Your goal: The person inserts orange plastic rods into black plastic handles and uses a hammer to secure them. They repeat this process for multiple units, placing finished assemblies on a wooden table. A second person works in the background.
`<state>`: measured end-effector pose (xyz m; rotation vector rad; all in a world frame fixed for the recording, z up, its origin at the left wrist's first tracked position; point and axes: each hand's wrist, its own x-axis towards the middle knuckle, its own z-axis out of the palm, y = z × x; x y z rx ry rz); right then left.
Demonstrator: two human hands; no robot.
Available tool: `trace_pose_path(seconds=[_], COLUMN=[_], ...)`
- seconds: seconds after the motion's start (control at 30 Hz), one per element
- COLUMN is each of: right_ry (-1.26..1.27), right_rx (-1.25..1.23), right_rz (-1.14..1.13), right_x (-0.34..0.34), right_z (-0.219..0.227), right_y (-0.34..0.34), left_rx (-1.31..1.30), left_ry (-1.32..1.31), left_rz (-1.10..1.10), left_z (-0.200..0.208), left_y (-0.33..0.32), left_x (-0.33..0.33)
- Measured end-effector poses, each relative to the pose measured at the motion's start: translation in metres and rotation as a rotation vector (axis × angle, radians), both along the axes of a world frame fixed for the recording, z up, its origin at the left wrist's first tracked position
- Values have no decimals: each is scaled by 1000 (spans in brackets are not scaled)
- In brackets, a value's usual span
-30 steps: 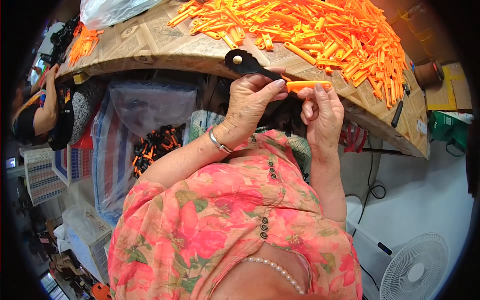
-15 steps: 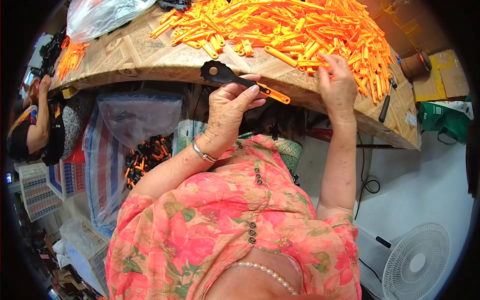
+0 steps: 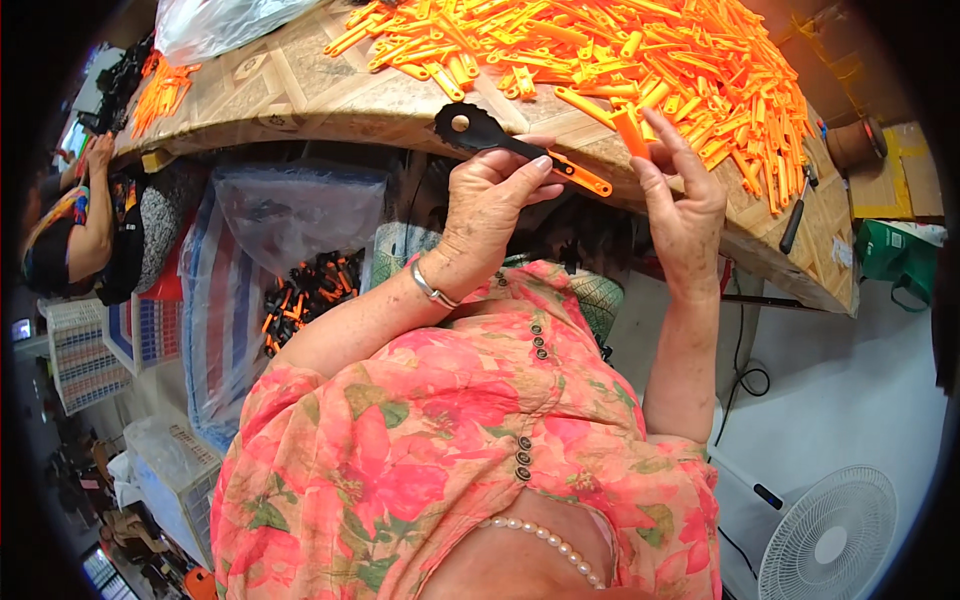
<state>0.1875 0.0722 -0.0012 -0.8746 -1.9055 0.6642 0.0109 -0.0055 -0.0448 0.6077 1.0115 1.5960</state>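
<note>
My left hand (image 3: 478,215) pinches a black spaghetti server (image 3: 484,133) by its neck, thumb on top. Its head has a toothed edge and a round hole, and points to the upper left. An orange strip (image 3: 590,180) lies along its handle and sticks out to the right past my fingers. In my right hand (image 3: 688,215), a second orange handle piece (image 3: 629,133) is held upright between thumb and fingers, a short way from the server. Beyond both hands a large heap of orange handle pieces (image 3: 700,60) covers the far part of the table.
The patterned table (image 3: 290,110) curves in front of me. A screwdriver-like tool (image 3: 793,222) lies at its right edge, near a brown spool (image 3: 853,148). Below left, a striped bag (image 3: 215,330) holds black and orange pieces. A white fan (image 3: 828,545) stands lower right. Another person's arm (image 3: 95,215) is far left.
My right hand has drawn back from the heap with an orange handle piece, now turned upright. The server stays in my left hand. The whole view has shifted slightly.
</note>
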Motion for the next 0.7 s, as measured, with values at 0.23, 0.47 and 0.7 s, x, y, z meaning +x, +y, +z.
trace_pose_path(seconds=[0.23,0.47,0.7], right_ry=[-43,-507,-593], right_rx=[252,405,429], right_rz=[-346,-155,-75], right_x=[14,-36,-29], right_z=[-5,-21,-22], right_y=[70,53,57], left_rx=[8,12,-11], left_ry=[21,-16,-42], left_rz=[-15,19,53], left_z=[0,-4,-1], left_y=[-2,-2,-6], left_x=[0,-3,-12])
